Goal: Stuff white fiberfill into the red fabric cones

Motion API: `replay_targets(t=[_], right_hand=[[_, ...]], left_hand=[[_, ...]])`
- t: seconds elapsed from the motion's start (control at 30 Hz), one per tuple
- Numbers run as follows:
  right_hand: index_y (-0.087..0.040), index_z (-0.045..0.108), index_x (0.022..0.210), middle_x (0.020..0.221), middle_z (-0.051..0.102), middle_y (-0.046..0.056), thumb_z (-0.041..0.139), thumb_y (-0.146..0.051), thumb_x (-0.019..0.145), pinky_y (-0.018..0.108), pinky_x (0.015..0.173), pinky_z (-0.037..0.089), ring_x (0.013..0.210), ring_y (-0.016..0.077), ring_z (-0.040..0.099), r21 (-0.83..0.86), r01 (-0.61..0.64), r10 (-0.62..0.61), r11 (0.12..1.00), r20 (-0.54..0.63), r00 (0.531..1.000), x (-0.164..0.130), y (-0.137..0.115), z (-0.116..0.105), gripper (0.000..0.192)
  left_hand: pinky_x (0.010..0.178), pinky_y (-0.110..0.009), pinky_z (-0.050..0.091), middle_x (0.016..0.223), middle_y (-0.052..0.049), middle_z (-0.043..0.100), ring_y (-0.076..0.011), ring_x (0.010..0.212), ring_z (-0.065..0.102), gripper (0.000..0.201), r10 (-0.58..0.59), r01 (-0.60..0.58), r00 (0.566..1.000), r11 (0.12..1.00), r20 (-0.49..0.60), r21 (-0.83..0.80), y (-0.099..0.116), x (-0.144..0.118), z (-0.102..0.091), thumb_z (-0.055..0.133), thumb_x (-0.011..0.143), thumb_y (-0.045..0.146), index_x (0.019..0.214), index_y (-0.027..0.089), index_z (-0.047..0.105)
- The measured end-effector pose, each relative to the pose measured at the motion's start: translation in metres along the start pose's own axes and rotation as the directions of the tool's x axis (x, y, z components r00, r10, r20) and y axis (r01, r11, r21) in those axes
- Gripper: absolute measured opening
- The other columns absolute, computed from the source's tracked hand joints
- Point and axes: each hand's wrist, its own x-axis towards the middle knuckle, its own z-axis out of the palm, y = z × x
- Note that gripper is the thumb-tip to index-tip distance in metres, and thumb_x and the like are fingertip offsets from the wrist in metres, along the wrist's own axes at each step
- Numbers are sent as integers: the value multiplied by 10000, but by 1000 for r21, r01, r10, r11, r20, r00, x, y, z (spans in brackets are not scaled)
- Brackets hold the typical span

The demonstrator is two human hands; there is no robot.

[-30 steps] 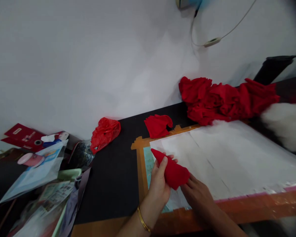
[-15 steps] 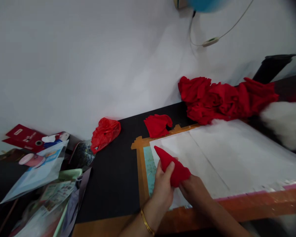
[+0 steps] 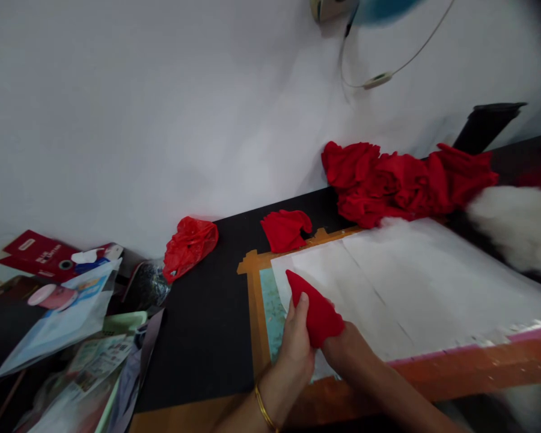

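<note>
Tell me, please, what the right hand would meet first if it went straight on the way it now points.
Most likely the inside of the red cloth cone, towards its narrow tip: the right hand points into its wide end, with the fingers hidden, so depth is unclear.

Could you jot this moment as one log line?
left hand: holds red cloth cone | right hand: partly inside it | below: white sheet | beyond: red cloth heap
</note>
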Motion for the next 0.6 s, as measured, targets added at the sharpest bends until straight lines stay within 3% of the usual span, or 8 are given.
replay_targets(t=[0.07, 0.13, 0.2, 0.27, 0.37, 0.47, 0.6], right_hand=[[-203, 697, 980, 745, 737, 52, 400, -52, 867, 255, 561, 540, 623, 184, 677, 17, 94, -94, 995, 20, 995, -3, 0, -5, 352], [-178, 676, 1014, 859, 742, 85, 405, -43, 879, 268, 620, 567, 729, 194, 701, 17, 162, -161, 987, -56, 985, -7, 2, -12, 332], [-171, 620, 1159, 1107, 704, 125, 426, -41, 894, 283, 742, 583, 951, 208, 695, -4, 134, -133, 991, -152, 979, -10, 4, -16, 353], [-186, 586, 1226, 1223, 654, 133, 440, -58, 905, 281, 779, 579, 1039, 208, 670, -37, 69, -74, 997, -171, 983, -9, 5, -18, 375], [-177, 679, 916, 898, 718, 99, 401, -57, 896, 245, 569, 533, 736, 185, 691, -81, 43, -54, 996, -149, 987, -4, 4, -13, 304], [-195, 595, 600, 564, 616, 31, 387, -9, 829, 226, 443, 421, 464, 139, 572, -79, 72, -83, 994, -146, 986, 0, 4, -7, 361], [-197, 636, 676, 585, 636, 23, 432, 16, 780, 230, 450, 416, 489, 151, 600, -99, 60, -58, 993, 14, 998, 2, 13, -9, 312]], left_hand=[[791, -355, 561, 929, -109, 740, -254, 874, 713, 441, 0, -1, 1000, 999, -32, -36, 8, 4, -2, 739, 776, 415, 1106, 145, 624], [742, -318, 565, 912, -102, 738, -228, 823, 714, 356, -31, 24, 997, 995, -71, -96, 19, 9, -2, 730, 784, 374, 1035, 137, 645], [714, -285, 564, 918, -106, 739, -201, 789, 710, 305, -77, 59, 992, 984, -99, -165, 28, 12, -1, 699, 811, 372, 985, 124, 666], [736, -284, 566, 965, -120, 741, -202, 820, 710, 322, -101, 83, 991, 977, -83, -197, 30, 13, 1, 675, 830, 395, 992, 116, 681], [841, -324, 555, 1038, -141, 736, -237, 926, 706, 376, -47, 43, 999, 991, -26, -128, 22, 11, 3, 694, 821, 404, 1051, 106, 680], [899, -359, 538, 1062, -171, 730, -273, 995, 692, 410, -3, 5, 999, 999, 36, -51, 12, 10, 1, 697, 823, 394, 1083, 78, 673], [890, -340, 544, 1101, -187, 718, -266, 1012, 688, 369, -63, 68, 994, 996, 87, -58, 12, 14, -6, 653, 863, 332, 1109, 58, 668]])
